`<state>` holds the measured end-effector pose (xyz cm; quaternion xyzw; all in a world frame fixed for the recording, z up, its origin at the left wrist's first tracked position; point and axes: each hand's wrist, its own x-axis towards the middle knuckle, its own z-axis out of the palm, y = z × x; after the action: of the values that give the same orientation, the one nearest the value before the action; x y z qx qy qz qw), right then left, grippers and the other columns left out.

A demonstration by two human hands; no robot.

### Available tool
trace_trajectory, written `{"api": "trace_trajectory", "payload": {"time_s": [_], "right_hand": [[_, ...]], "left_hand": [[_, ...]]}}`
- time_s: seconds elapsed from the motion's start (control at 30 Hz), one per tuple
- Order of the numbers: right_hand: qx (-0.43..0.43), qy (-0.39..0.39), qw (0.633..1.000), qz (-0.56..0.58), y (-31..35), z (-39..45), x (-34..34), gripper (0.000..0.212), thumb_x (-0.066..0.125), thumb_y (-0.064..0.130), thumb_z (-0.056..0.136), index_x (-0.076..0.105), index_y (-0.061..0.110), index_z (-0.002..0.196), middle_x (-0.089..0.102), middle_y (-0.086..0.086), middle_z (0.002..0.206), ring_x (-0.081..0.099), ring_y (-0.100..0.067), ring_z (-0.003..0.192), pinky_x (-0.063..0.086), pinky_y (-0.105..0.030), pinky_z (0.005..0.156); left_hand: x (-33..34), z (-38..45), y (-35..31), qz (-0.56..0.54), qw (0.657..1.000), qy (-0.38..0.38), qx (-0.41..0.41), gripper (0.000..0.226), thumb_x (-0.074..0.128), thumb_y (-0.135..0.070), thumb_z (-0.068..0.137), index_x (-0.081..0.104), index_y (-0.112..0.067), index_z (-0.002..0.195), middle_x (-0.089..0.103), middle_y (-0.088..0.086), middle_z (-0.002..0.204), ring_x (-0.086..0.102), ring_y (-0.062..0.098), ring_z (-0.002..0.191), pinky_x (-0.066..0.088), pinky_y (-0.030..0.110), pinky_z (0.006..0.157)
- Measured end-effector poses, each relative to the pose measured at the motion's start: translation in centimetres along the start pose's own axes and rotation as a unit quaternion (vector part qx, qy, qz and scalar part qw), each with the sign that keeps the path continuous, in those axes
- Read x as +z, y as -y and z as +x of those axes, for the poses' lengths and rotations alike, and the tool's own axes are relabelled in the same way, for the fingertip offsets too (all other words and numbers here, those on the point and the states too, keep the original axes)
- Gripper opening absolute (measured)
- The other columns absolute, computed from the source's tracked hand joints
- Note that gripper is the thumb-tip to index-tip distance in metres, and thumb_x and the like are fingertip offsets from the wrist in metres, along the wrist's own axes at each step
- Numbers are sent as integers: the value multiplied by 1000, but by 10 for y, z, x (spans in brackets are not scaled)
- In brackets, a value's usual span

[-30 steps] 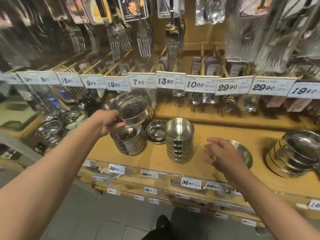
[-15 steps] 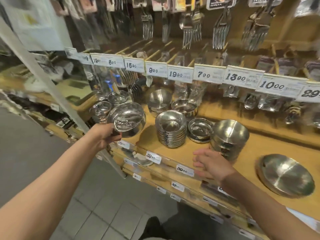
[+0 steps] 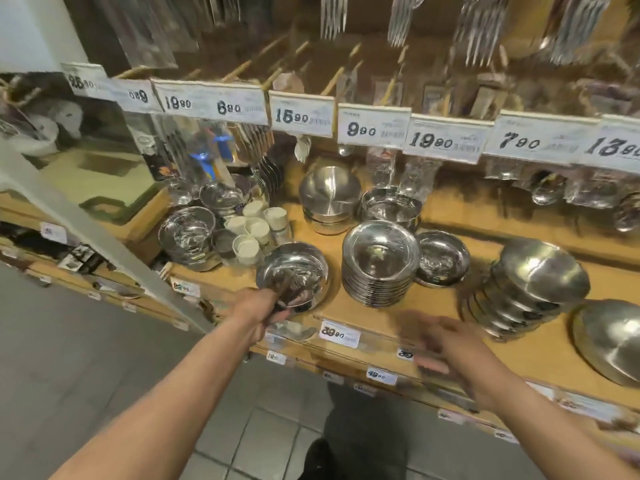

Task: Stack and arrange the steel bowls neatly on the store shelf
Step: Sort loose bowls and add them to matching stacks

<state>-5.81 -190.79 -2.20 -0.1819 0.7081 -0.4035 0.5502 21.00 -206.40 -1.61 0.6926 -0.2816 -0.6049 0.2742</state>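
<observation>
Since 0.5 s ago, steel bowl point(image 3: 293, 273) dropped to shelf point(image 3: 446, 308) front edge, left hand point(image 3: 258, 308) grip pinching its near rim. Right hand point(image 3: 453, 344) blurred, fingers spread, holding nothing, over the front edge. Crowding it: white cups point(image 3: 254, 228) just behind-left, bowl stack point(image 3: 379, 263) right, overturned stack point(image 3: 530, 285) further right.

Bare shelf point(image 3: 349, 311) in front of stacked shallow bowls point(image 3: 380, 263); left blocked by held bowl point(image 3: 293, 276) and white cups point(image 3: 254, 232), right by inverted stack point(image 3: 530, 291).
</observation>
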Motion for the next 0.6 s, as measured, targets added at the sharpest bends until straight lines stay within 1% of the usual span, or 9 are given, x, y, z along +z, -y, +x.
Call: {"api": "trace_trajectory", "payload": {"time_s": [0.07, 0.1, 0.17, 0.27, 0.37, 0.43, 0.5, 0.57, 0.6], "right_hand": [[11, -23, 1000, 9, -2, 3, 2, 27, 53, 15, 105, 65, 10, 129, 70, -9, 103, 69, -21, 94, 62, -37, 80], [15, -33, 999, 13, -3, 4, 3, 27, 53, 13, 105, 64, 9, 128, 69, -11, 104, 68, -21, 94, 63, -36, 79], [22, -51, 998, 27, -6, 5, 4, 25, 52, 10, 104, 63, 6, 126, 69, -14, 107, 67, -22, 94, 62, -37, 80], [28, -70, 996, 50, -10, 6, 2, 23, 53, 12, 105, 64, 6, 124, 70, -12, 108, 66, -18, 92, 61, -39, 83], [27, -82, 994, 63, -12, 8, 3, 21, 53, 13, 105, 65, 9, 122, 71, -13, 113, 65, -18, 97, 62, -36, 80], [27, -88, 993, 75, -12, 11, 5, 18, 53, 13, 105, 65, 10, 118, 70, -12, 110, 65, -18, 96, 61, -38, 82], [24, -89, 992, 87, -12, 13, 7, 15, 54, 13, 105, 65, 10, 115, 68, -12, 108, 65, -18, 95, 62, -37, 81], [24, -89, 992, 91, -12, 15, 7, 14, 55, 14, 105, 65, 9, 114, 68, -11, 107, 66, -17, 94, 64, -33, 76], [24, -88, 992, 90, -13, 16, 7, 15, 55, 14, 105, 65, 9, 114, 67, -10, 108, 66, -16, 94, 64, -31, 74]], "left_hand": [[5, 13, -1, 11, 1000, 16, -5, 13, 50, 9, 98, 62, 8, 104, 70, 23, 95, 77, 28, 71, 62, 27, 54], [7, 18, -1, 16, 1000, 25, -9, 19, 51, 10, 97, 61, 10, 114, 70, 26, 103, 77, 34, 84, 62, 28, 56], [11, 26, -2, 23, 999, 35, -12, 29, 53, 13, 95, 58, 13, 124, 69, 30, 115, 74, 41, 98, 62, 27, 54], [16, 34, -3, 32, 999, 36, -19, 30, 52, 11, 97, 56, 14, 127, 68, 32, 116, 73, 43, 102, 60, 23, 51], [19, 43, -3, 31, 998, 42, -33, 25, 54, 5, 100, 58, 13, 124, 70, 31, 109, 74, 39, 98, 60, 25, 58], [21, 48, -2, 34, 998, 47, -38, 25, 52, 6, 100, 59, 12, 123, 70, 31, 109, 74, 38, 96, 60, 28, 59], [23, 55, -2, 35, 997, 52, -36, 27, 50, 10, 99, 58, 14, 124, 68, 32, 112, 74, 38, 97, 61, 30, 61], [25, 60, -3, 31, 997, 56, -35, 28, 49, 11, 98, 58, 12, 125, 69, 31, 112, 73, 41, 102, 61, 27, 58], [26, 62, -4, 26, 997, 57, -36, 26, 49, 9, 99, 58, 10, 123, 70, 30, 109, 73, 43, 103, 61, 25, 55]]}}
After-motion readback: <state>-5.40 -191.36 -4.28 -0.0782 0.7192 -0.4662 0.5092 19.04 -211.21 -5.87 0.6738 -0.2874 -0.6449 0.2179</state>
